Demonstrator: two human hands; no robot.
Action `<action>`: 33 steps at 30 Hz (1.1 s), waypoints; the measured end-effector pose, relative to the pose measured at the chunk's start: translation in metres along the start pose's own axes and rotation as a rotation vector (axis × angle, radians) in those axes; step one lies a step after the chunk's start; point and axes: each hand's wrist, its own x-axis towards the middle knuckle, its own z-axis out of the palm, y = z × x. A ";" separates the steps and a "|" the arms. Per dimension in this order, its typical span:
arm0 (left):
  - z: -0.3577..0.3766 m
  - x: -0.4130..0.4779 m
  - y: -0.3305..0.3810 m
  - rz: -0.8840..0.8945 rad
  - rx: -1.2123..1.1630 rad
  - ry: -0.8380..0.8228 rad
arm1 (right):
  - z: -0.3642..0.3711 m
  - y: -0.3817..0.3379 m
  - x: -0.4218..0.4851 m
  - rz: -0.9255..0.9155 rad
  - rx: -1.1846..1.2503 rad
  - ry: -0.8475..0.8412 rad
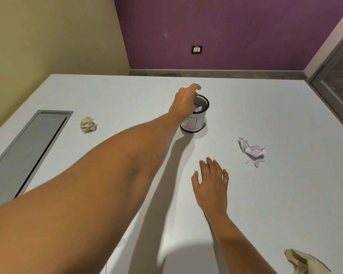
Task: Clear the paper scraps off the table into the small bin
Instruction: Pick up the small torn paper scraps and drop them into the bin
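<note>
Toward the far edge of the white table (265,107), the left hand (184,101) hung loosely open over the small bin (195,123), the right hand (211,182) lay spread and empty on bare tabletop, and a beige ball (88,124), a white scrap (252,150) and a beige scrap (303,262) lay well apart before a purple wall (226,32).

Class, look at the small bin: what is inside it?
A white paper scrap shows inside the bin, near the rim. The left hand covers part of the opening, and the label hides anything lower.
</note>
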 end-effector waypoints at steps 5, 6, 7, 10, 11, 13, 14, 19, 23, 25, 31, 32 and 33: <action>-0.007 -0.012 -0.004 0.037 -0.021 0.058 | 0.001 0.000 0.000 -0.009 0.009 0.024; -0.011 -0.016 -0.005 0.048 -0.016 0.071 | 0.001 0.000 0.000 -0.015 0.011 0.028; -0.015 -0.020 -0.008 0.057 -0.015 0.084 | 0.001 0.000 -0.001 -0.023 0.012 0.034; -0.030 -0.044 -0.021 0.037 -0.078 0.151 | -0.001 0.000 -0.002 -0.039 0.008 0.034; -0.033 -0.055 -0.027 0.017 -0.108 0.180 | -0.001 -0.001 -0.002 -0.041 -0.002 0.016; -0.039 -0.085 -0.046 -0.040 -0.139 0.219 | -0.002 -0.004 -0.002 -0.030 -0.029 -0.036; -0.041 -0.101 -0.056 -0.067 -0.132 0.217 | -0.003 -0.007 -0.002 -0.022 -0.052 -0.060; -0.045 -0.189 -0.110 -0.170 0.072 0.040 | -0.014 -0.018 -0.023 -0.057 -0.110 -0.100; -0.052 -0.247 -0.141 -0.289 0.183 0.044 | -0.018 -0.021 -0.060 -0.120 -0.096 -0.095; -0.059 -0.269 -0.151 -0.324 0.210 0.082 | -0.021 -0.026 -0.078 -0.139 -0.123 -0.094; -0.081 -0.313 -0.168 -0.393 0.224 0.114 | -0.021 -0.058 -0.112 -0.278 -0.039 -0.216; -0.084 -0.318 -0.168 -0.394 0.238 0.119 | -0.021 -0.065 -0.117 -0.309 -0.002 -0.248; -0.086 -0.323 -0.169 -0.388 0.261 0.120 | -0.022 -0.072 -0.122 -0.332 0.059 -0.281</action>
